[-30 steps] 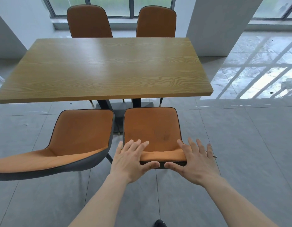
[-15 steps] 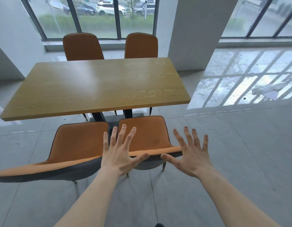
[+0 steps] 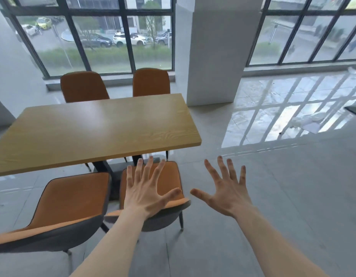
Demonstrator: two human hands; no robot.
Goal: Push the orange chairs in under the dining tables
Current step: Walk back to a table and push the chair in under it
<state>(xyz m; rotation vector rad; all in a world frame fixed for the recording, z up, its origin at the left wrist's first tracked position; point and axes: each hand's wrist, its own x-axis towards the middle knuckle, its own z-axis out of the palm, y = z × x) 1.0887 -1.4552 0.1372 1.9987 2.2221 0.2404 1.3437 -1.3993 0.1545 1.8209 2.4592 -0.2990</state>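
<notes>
A wooden dining table (image 3: 89, 128) stands ahead with orange chairs on both long sides. The near right chair (image 3: 169, 176) sits with its seat partly under the table edge. The near left chair (image 3: 73, 198) stands further out from the table. My left hand (image 3: 147, 188) hovers with spread fingers in front of the near right chair's back, holding nothing. My right hand (image 3: 225, 188) is held open in the air to the right of that chair, over the floor. Two more orange chairs (image 3: 84, 86) (image 3: 151, 82) stand at the table's far side.
A white square pillar (image 3: 217, 56) rises behind the table's right end. Tall windows run along the far wall. Grey tiled floor (image 3: 283, 196) stretches to the right, with a glossy wet-looking patch. A dark edge (image 3: 355, 111) shows at the far right.
Both hands have come off the near right chair's back and lifted with fingers spread. The view has pulled back and tilted up, showing the windows.
</notes>
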